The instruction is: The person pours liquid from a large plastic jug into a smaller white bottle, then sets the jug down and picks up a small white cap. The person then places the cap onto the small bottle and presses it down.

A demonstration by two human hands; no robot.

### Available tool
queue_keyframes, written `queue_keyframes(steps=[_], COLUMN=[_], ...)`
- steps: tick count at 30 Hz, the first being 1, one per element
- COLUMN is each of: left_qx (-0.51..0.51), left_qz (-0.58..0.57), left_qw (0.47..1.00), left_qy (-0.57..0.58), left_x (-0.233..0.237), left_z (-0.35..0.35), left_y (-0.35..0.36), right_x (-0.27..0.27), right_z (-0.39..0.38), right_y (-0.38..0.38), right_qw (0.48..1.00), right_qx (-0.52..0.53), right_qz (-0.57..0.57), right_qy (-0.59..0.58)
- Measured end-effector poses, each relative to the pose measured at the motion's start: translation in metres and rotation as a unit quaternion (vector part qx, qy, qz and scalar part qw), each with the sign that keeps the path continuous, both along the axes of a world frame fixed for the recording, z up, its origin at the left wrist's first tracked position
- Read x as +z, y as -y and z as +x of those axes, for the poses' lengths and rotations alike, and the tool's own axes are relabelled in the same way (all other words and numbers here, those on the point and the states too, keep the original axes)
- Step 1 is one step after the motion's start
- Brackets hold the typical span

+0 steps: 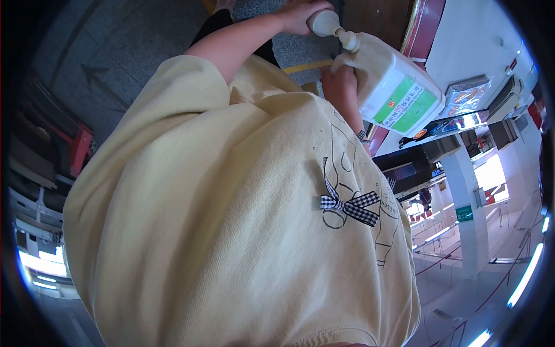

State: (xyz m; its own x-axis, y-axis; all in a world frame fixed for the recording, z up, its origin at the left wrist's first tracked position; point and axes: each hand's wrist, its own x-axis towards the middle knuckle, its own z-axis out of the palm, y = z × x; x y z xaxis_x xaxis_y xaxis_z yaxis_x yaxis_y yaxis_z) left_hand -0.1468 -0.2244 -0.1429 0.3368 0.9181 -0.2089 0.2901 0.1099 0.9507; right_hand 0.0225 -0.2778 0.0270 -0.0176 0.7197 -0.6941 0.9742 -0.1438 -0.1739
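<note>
A large whitish plastic jug point(376, 72) with a green and white label is tilted, its mouth turned toward the floor side. My right hand point(340, 84) is closed at the jug's handle, near its neck. Against the jug's mouth sits a small pale rounded container point(324, 23), and my left hand point(302, 15) grips it. Whether it is a cup or a bottle is hard to tell. No liquid is visible between the two.
A white tabletop point(462, 34) with a red edge lies beyond the jug, bearing a plastic-wrapped pack point(467, 94) and dark boxes point(506, 98). A red metal frame point(81, 150) stands at the left. The grey floor point(110, 52) has a yellow line.
</note>
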Motion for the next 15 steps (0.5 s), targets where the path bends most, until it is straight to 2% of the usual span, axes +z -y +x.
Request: queue_keyframes(steps=[15], left_qx=[0.002], left_qz=[-0.013], left_qw=[1.0], left_qy=[-0.004], left_x=[0.011], left_z=[-0.0047], left_y=[-0.003], right_x=[0.0022], right_z=[-0.0022], right_y=[-0.0016], right_qw=[1.0], right_qx=[0.031], right_qz=[0.0], right_qy=[0.005])
